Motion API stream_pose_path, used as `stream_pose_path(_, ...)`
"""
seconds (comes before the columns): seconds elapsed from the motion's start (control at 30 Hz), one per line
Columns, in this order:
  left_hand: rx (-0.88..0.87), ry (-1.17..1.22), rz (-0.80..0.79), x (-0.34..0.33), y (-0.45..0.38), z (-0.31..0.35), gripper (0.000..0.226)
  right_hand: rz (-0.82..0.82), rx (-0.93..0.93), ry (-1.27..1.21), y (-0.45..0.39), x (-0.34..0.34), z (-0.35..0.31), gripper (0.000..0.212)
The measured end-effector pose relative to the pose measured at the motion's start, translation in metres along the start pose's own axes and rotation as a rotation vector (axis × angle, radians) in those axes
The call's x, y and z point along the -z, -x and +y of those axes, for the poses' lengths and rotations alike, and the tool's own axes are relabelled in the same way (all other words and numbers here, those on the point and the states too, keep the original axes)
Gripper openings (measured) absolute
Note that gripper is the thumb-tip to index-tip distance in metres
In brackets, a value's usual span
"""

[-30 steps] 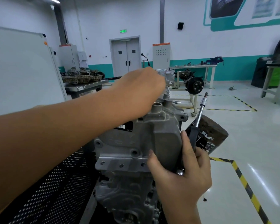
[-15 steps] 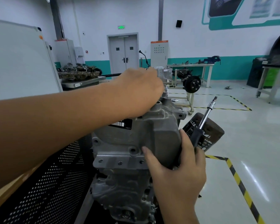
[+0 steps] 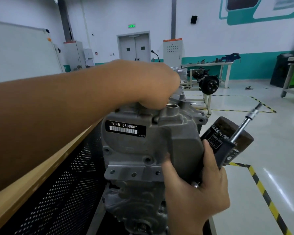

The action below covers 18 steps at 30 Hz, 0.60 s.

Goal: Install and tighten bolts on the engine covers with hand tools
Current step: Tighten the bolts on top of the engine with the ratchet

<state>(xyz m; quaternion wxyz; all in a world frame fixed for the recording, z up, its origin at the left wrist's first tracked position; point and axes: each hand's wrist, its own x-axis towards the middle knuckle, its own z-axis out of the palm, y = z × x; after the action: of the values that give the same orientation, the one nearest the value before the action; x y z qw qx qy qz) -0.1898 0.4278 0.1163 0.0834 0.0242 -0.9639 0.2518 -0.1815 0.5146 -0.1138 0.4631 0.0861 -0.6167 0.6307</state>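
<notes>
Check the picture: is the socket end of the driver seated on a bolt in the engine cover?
No. The driver in the right hand points up and away, its tip in open air beside the engine cover.

A black barcode label [image 3: 125,128] on the grey engine cover [image 3: 143,146] reads "*CFB 666660*" (smaller corner print is illegible).

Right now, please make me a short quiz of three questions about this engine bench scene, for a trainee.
1. True or false: the right hand grips a driver tool while it rests against the engine cover.
2. Where is the left hand? A) at the top of the cover B) on the floor C) on the whiteboard
3. Fill in: the label on the cover reads CFB ______.

Key: 1 true; 2 A; 3 666660
</notes>
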Motion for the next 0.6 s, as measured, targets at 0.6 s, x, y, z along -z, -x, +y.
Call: stream_pose_path(0.6,0.075,0.153,0.295,-0.013,0.012,0.010,0.049,0.022,-0.122,-0.093,0.003,0.002,-0.009,0.065)
